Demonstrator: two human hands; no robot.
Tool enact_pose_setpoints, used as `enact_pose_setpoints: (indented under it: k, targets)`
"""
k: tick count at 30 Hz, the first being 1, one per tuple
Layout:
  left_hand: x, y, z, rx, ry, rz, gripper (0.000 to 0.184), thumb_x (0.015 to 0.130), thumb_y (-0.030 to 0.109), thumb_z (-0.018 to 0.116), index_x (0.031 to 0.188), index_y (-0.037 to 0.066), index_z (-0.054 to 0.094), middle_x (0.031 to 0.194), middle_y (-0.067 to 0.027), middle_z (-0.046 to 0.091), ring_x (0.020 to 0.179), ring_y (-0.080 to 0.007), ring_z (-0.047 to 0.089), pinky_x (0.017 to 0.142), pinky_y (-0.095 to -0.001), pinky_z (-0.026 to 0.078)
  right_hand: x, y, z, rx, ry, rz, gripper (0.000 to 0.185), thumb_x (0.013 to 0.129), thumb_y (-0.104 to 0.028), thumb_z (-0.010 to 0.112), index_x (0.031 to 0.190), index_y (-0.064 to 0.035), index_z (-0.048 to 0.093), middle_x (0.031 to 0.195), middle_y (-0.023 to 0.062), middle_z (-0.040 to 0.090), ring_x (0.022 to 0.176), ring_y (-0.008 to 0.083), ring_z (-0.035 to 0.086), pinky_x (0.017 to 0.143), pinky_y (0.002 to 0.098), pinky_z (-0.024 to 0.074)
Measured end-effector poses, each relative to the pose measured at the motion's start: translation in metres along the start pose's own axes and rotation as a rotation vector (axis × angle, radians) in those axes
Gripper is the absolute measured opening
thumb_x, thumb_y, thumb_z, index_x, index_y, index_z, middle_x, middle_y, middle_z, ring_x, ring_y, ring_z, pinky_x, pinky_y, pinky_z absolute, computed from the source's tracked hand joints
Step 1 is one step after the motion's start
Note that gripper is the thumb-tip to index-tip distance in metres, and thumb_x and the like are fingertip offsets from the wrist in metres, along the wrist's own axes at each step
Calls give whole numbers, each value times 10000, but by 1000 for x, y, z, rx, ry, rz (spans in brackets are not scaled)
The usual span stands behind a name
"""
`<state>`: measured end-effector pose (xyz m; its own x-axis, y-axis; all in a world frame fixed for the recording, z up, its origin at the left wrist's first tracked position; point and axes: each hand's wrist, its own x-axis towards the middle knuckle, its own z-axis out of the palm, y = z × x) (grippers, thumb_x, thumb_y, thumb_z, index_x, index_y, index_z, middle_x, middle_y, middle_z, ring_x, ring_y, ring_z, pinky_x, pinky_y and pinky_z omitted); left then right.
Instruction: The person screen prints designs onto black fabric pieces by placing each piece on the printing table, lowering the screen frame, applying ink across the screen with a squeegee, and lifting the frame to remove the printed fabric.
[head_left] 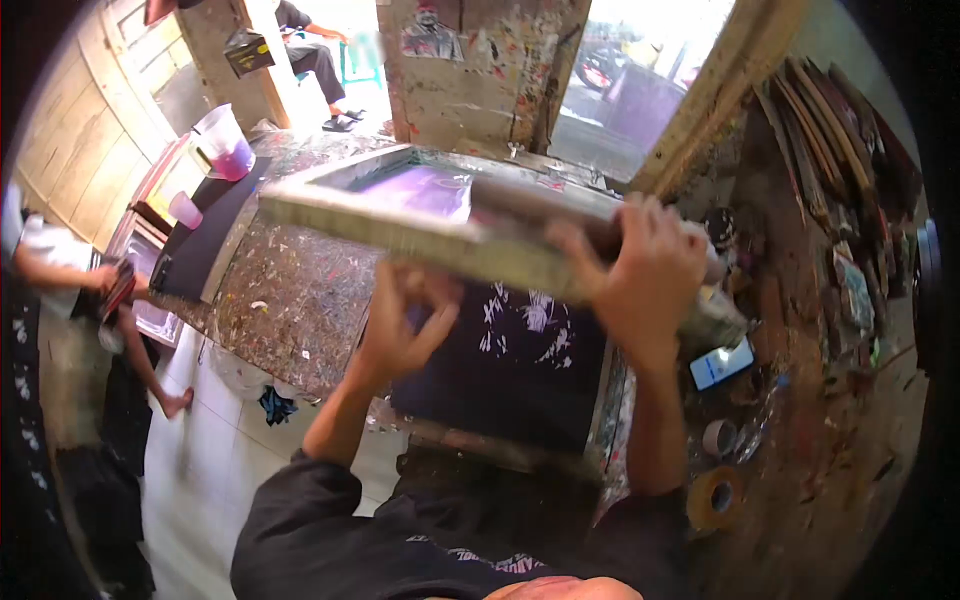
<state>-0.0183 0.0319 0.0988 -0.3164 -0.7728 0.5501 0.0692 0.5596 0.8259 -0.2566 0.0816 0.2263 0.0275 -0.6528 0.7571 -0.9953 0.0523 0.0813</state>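
Above the dark printed sheet (470, 400), the right hand (650, 280) grips a frame (400, 228), presumably sparing the print (538, 312); the left hand's (395, 335) grip is unclear.

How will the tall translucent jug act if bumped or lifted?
Jug looks like thin plastic, so it probably flexes slightly when gripped. Purple fill sits low, so expect a bottom-heavy feel and sloshing. It's tall and seems open-topped; a hard shove could tip and spill it.

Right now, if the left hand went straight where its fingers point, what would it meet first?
Likely the raised frame, near side first; the left hand may already touch it, as blur and depth leave the gap unclear.
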Motion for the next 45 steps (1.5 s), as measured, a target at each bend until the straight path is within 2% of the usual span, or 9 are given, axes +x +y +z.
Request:
enact_pose_setpoints:
  k: [4,10,14,17,30,33,37,40,45]
  targets:
    - [122,-122,28,640,-134,194,331,920,128,563,1226,1,572,1112,-200,662,978,-406,638,874,-443,521,109,31,-6,74,-290,174,768,848,-736,554,927,16,690,879,209,706,866,371,687,833,483,490]
    - [164,-302,40,1158,-300,222,336,914,203,613,1201,30,600,1369,-172,533,1273,-368,502,1012,-494,451,157,60,12,67,-293,182,839,824,-769,539,926,40,738,849,276,708,862,416,713,816,477,539]
    - [166,-265,34,1253,-198,513,254,893,143,640,1116,31,592,1298,-181,586,1206,-343,550,1013,-465,446,178,69,15,105,-425,208,936,807,-823,499,1087,45,708,1014,280,708,1004,417,681,920,470,499]
    - [175,-239,14,279,94,-135,216,823,120,721,982,-5,645,907,-124,702,881,-249,654,831,-357,493,191,87,27,120,-391,165,938,802,-828,504,1045,53,714,1006,282,706,980,407,685,901,470,502]
    - [-171,-58,-393,945,1310,-165,198,909,140,671,1048,2,640,906,-123,691,866,-240,669,831,-356,515,208,123,86,235,-295,185,867,835,-780,512,984,48,721,922,266,689,890,372,675,845,465,508]
    - [-201,-100,-402,1445,1256,-671,459,877,212,695,1286,59,553,1233,-237,592,1121,-424,579,937,-485,481,214,131,92,240,-299,192,873,832,-772,521,1012,60,713,976,284,681,940,391,669,876,465,503]
    - [-122,-79,-214,1242,398,6,454,885,152,684,1303,30,556,1317,-217,545,1256,-412,501,1058,-471,408,214,124,73,228,-329,171,882,829,-761,533,1049,76,702,1047,307,671,1006,416,660,917,465,496]
    - [-115,-69,-62,1129,-553,-33,765,895,620,600,1528,241,397,1599,-168,288,1493,-365,234,1195,-555,190,217,97,46,193,-408,216,891,826,-753,541,1077,88,693,1100,325,663,1055,435,654,948,464,490]
    - [-119,-75,-25,1021,-752,-142,756,892,631,586,1519,243,419,1609,-154,285,1507,-335,218,1203,-551,103,214,100,39,174,-437,258,932,829,-752,538,1086,134,670,1118,367,646,1074,458,651,962,457,489]
